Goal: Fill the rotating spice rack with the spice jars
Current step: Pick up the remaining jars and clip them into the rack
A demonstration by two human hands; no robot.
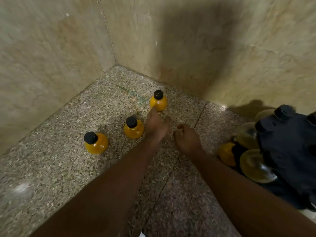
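Note:
Three round spice jars with yellow powder and black caps stand upright on the speckled granite counter [51, 168]: one at the left [96, 142], one in the middle [133, 127], one farther back [158, 101]. My left hand [157, 124] reaches toward the far jar, a fingertip touching its lower side, fingers apart, holding nothing. My right hand [187, 139] hovers just right of it with fingers curled loosely and nothing in it. The dark rotating spice rack [289, 151] sits at the right edge, with several jars [254, 165] in its slots, one yellow [226, 153].
Beige marble walls [188, 40] meet in a corner right behind the jars. A faint green mark [131, 93] streaks the counter near the far jar. A seam [171, 168] runs across the counter under my right arm.

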